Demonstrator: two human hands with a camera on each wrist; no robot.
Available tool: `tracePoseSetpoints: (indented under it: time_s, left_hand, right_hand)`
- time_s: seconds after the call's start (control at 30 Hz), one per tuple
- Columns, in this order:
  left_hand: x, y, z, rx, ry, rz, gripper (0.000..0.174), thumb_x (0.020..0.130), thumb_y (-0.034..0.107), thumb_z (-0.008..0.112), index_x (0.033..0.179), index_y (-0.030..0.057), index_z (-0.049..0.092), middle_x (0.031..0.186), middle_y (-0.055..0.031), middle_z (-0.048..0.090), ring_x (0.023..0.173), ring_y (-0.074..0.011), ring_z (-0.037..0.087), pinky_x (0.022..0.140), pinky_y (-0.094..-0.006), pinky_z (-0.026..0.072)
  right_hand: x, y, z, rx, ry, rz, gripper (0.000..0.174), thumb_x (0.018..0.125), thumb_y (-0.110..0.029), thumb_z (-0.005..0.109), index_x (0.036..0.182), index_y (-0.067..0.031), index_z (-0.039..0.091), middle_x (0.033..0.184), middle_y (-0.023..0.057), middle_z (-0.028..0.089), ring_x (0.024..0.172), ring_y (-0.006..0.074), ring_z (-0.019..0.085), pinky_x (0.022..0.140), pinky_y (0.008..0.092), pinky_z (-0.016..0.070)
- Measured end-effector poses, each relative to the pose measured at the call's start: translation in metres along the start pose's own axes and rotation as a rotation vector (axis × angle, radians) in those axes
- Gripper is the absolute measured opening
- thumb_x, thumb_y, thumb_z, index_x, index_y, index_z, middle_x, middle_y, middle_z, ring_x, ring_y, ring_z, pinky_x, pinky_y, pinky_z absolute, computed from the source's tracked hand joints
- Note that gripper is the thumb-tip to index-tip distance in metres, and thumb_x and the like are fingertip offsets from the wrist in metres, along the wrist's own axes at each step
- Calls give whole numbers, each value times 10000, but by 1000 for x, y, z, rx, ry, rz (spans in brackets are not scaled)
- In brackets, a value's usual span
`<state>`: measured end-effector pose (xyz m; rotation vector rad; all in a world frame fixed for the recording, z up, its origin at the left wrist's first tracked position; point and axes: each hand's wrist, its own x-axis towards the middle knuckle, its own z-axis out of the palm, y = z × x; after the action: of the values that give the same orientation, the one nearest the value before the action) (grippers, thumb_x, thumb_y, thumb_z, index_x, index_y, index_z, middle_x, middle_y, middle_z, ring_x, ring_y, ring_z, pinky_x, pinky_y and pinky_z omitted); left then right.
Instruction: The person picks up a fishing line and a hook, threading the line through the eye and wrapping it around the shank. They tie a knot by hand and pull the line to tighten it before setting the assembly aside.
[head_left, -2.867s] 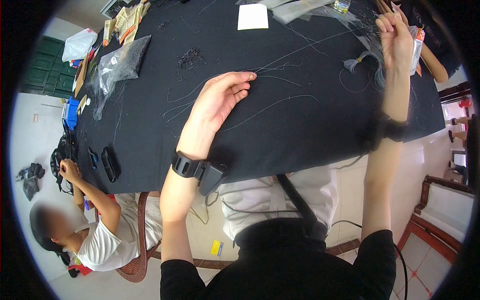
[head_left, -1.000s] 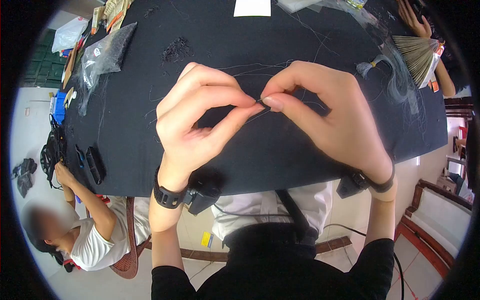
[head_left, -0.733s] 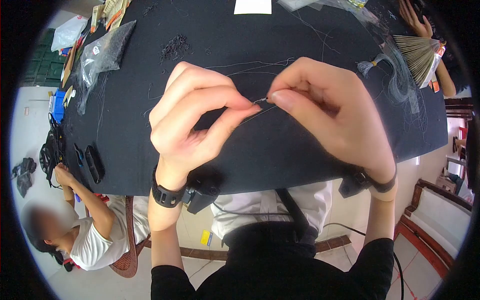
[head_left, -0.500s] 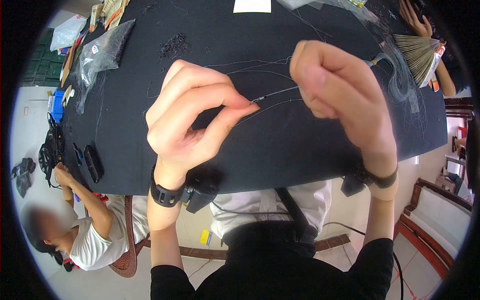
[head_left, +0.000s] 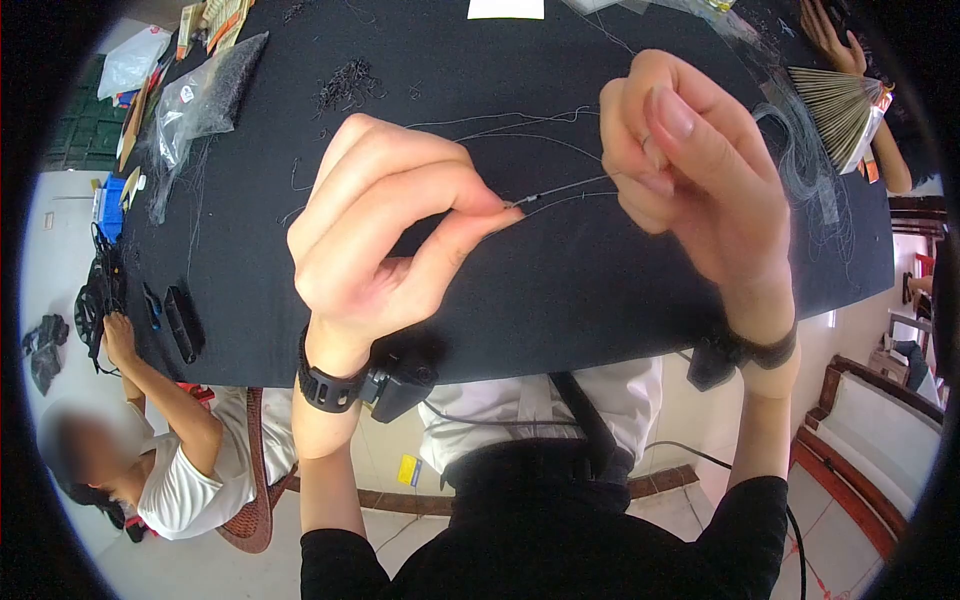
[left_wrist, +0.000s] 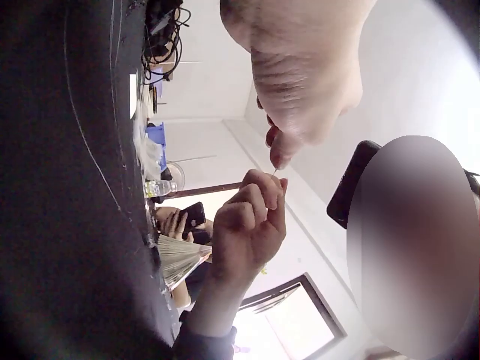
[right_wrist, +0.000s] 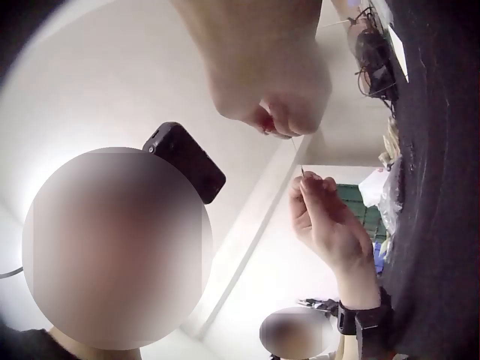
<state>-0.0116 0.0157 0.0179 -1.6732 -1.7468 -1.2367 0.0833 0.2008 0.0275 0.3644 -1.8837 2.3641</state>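
My left hand (head_left: pixel 372 235) pinches a thin fishing line between thumb and index finger, right beside a small dark and silvery fitting (head_left: pixel 531 198). From that fitting the fishing line (head_left: pixel 572 186) runs taut up and right to my right hand (head_left: pixel 700 165), whose curled fingers grip it. Inside the right fist the line's end is hidden. In the left wrist view my right hand (left_wrist: pixel 251 225) faces the left fingertips across a short gap. The right wrist view shows my left hand (right_wrist: pixel 330 229) pinching, with the dark fitting sticking out at its tips. More thin strands (head_left: pixel 520 133) lie behind on the black cloth.
A pile of small black pieces (head_left: pixel 347 84) lies beyond the left hand. Left are a clear bag (head_left: pixel 205 105) and a black case (head_left: pixel 182 325). Right, a strand bundle (head_left: pixel 795 150) lies near fanned sticks (head_left: pixel 840 110). One person (head_left: pixel 190 470) sits left; another's hand (head_left: pixel 835 45) is upper right.
My right hand came in from the far right to meet the left fingertips, then drew away up and right, stretching the line. The left hand stays pinched, drifting slightly left lately.
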Motion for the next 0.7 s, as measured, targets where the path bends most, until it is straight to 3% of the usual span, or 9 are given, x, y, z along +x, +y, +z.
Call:
tracePoseSetpoints:
  time_s: [0.13,0.4,0.57,0.7]
  left_hand:
    - [2,1,-4,59,26,-16,238,499,22,767,695,24,632,704,-69,592,627,-194,549,545,-262,421]
    - [1,10,0,169,31,99,250,490,38,761,713,53,648,729,-47,602,645,-191,549,566,-280,446]
    - [-2,12,-2,196,9,109,237,489,50,756,688,40,628,750,-76,618,655,-219,541,592,-331,451]
    - [-2,12,-2,179,-10,125,245,519,51,760,718,36,618,760,-79,616,665,-223,544,595,-325,451]
  right_hand:
    - [-2,1,-1,9,61,21,252,945,-259,379,772,-76,396,640,-21,368,427,13,249,380,171,195]
    - [-4,-3,13,-308,67,174,214,896,-198,493,838,-8,571,520,-60,390,421,6,295,393,178,213]
    - [-9,-9,16,-342,21,242,167,854,-149,556,857,13,596,666,-26,524,549,-2,398,485,151,275]
    - [-9,-6,16,-375,36,245,114,828,-88,582,873,16,598,707,-16,544,591,-7,411,515,146,283]
